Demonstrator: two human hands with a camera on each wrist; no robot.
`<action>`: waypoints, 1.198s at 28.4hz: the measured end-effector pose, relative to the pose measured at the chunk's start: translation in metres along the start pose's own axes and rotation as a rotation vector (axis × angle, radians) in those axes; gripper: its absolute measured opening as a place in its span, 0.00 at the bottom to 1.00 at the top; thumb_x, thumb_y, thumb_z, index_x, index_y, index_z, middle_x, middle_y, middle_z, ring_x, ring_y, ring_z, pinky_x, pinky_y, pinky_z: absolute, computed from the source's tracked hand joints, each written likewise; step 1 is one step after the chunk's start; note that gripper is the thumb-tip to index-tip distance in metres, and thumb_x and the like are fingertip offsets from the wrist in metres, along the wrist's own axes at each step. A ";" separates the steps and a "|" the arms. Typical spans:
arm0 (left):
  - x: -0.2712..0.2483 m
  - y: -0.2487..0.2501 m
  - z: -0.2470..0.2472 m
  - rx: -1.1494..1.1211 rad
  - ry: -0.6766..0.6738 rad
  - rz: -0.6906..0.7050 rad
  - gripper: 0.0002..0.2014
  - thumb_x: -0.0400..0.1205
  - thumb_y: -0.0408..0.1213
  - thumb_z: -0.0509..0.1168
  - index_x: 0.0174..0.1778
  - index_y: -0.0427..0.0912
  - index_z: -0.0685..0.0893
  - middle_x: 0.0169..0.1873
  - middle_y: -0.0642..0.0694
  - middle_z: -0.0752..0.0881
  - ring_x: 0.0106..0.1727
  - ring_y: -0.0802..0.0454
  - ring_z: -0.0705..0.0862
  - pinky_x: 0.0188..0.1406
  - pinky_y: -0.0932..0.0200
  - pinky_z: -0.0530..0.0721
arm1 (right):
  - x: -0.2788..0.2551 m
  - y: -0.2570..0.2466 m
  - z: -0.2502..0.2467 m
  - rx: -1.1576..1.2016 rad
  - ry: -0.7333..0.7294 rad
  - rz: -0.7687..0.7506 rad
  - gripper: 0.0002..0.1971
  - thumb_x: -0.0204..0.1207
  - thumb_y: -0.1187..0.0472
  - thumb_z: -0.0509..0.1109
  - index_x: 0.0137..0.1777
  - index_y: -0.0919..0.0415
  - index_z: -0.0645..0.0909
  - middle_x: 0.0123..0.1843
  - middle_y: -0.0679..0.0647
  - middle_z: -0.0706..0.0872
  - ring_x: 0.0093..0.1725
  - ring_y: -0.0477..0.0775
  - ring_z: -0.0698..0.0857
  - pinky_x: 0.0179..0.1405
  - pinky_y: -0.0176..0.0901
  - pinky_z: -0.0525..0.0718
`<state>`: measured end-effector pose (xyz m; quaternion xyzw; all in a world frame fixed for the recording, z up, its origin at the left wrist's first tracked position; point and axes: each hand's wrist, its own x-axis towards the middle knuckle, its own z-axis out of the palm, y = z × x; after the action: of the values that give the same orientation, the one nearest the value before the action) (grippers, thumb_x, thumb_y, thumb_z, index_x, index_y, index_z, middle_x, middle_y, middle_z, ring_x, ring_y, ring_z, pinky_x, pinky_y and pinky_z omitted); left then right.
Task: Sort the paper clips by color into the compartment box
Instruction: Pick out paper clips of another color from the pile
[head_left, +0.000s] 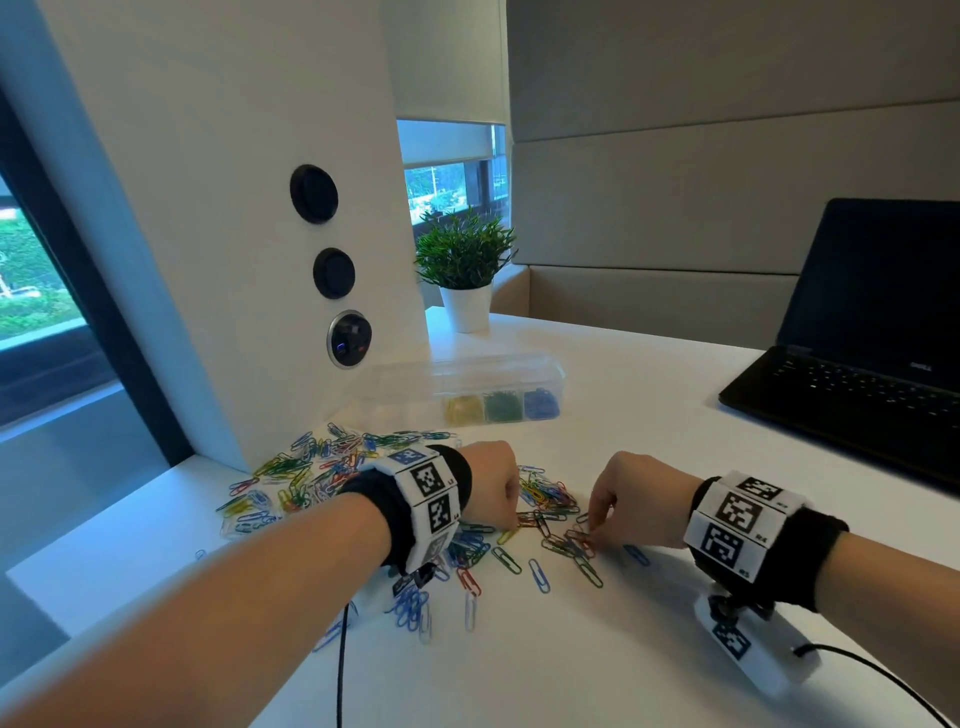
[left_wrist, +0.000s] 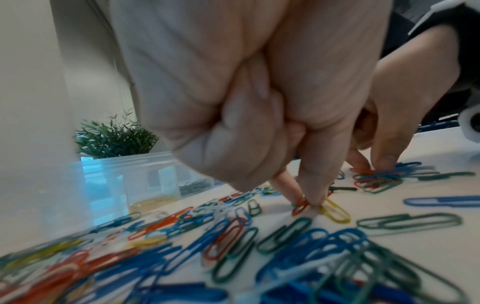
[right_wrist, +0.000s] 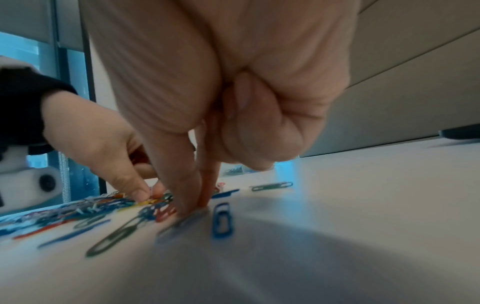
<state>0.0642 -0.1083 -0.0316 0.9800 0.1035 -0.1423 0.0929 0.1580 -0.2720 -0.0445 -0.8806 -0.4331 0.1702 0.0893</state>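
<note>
Loose paper clips (head_left: 322, 467) in red, blue, green, yellow and white lie spread over the white table (head_left: 649, 426). The clear compartment box (head_left: 457, 384) stands behind them, holding yellow clips (head_left: 462, 408), green clips (head_left: 503, 405) and blue clips (head_left: 540, 402) in separate sections. My left hand (left_wrist: 310, 202) is down on the table, thumb and forefinger pinching a red clip (left_wrist: 300, 206) beside a yellow clip (left_wrist: 335, 210). My right hand (right_wrist: 198, 206) pinches thumb and forefinger together at the end of a pale clip (right_wrist: 182, 223), next to a blue clip (right_wrist: 222, 220). The other fingers are curled into both palms.
An open black laptop (head_left: 872, 338) sits at the right. A potted plant (head_left: 465, 265) stands behind the box, beside a white pillar with sockets (head_left: 332, 273). The table's left edge (head_left: 104, 525) runs near the pile. Black cables (head_left: 340, 665) trail from both wrists.
</note>
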 end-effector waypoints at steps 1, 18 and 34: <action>-0.001 -0.002 0.000 0.008 -0.011 -0.005 0.08 0.80 0.38 0.69 0.45 0.37 0.91 0.39 0.47 0.87 0.41 0.52 0.82 0.44 0.60 0.82 | 0.001 -0.003 0.001 0.002 0.005 -0.005 0.07 0.74 0.56 0.74 0.49 0.55 0.92 0.36 0.42 0.83 0.36 0.40 0.78 0.31 0.27 0.71; -0.004 0.003 0.006 -0.081 0.051 -0.021 0.10 0.78 0.42 0.73 0.45 0.38 0.91 0.43 0.44 0.90 0.37 0.54 0.81 0.30 0.67 0.77 | 0.004 -0.007 0.002 0.011 0.053 0.051 0.11 0.79 0.57 0.68 0.54 0.60 0.90 0.48 0.51 0.88 0.45 0.48 0.82 0.43 0.36 0.77; -0.010 0.002 0.001 0.075 -0.024 -0.028 0.16 0.82 0.31 0.61 0.26 0.39 0.76 0.23 0.45 0.72 0.25 0.52 0.70 0.30 0.62 0.75 | -0.001 -0.024 0.001 -0.048 -0.068 0.005 0.10 0.78 0.58 0.69 0.52 0.59 0.90 0.43 0.49 0.87 0.42 0.49 0.82 0.41 0.37 0.78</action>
<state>0.0553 -0.1122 -0.0289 0.9795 0.1105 -0.1592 0.0552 0.1399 -0.2579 -0.0378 -0.8772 -0.4377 0.1899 0.0531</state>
